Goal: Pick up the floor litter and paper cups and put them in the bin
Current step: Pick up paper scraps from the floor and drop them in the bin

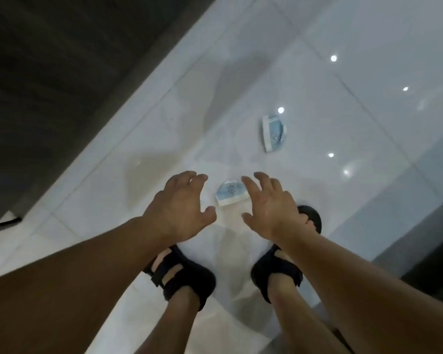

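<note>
Two hands hover above white tiled floor (368, 72), neither holding anything. Dark wall (49, 72) runs along left edge. Left hand (179, 208) spread wide, fingers loosely bent. Crushed paper cup (230, 194) (blue and white, flattened) lies on floor between hands; contact with right fingertips unclear. Right hand (271, 208) likewise wide. Second cup (273, 134) lies farther off, beyond right hand. Black sandals (182, 277) below hands.
</note>
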### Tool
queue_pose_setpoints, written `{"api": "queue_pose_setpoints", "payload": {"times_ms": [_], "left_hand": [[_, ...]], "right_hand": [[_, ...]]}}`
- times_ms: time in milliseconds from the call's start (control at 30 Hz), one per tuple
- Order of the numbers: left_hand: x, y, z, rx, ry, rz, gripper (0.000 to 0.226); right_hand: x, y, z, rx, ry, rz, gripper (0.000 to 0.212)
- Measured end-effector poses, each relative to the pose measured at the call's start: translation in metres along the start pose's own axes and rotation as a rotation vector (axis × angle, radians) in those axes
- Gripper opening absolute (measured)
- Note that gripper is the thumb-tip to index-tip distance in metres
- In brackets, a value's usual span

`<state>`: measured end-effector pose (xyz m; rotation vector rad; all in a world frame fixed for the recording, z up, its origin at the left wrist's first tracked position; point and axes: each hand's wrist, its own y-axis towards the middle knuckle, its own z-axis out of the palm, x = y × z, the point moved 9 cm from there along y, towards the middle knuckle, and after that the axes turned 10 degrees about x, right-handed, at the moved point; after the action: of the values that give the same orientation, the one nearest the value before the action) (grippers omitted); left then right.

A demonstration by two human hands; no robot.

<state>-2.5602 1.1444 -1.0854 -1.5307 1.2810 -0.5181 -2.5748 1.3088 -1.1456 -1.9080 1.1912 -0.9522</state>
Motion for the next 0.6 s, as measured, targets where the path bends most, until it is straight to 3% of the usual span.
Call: {"api": "queue_pose_setpoints", "payload": {"times_ms": [100,367,600], "left_hand": [[0.027,0.046,0.038,-0.014,-0.078,-0.027,0.073],[0.051,0.075,0.079,-0.027,-0.285,-0.015,0.078],[0.000,0.063,0.044,0.044,-0.284,0.161,0.074]], "right_hand": [[-0.002,0.053,0.023,-0.085,-0.057,-0.009,0.075],[0.003,0.080,0.041,-0.208,0.087,-0.150,0.022],[0.035,0.017,-0.025,-0.378,0.118,-0.395,0.029]]}}
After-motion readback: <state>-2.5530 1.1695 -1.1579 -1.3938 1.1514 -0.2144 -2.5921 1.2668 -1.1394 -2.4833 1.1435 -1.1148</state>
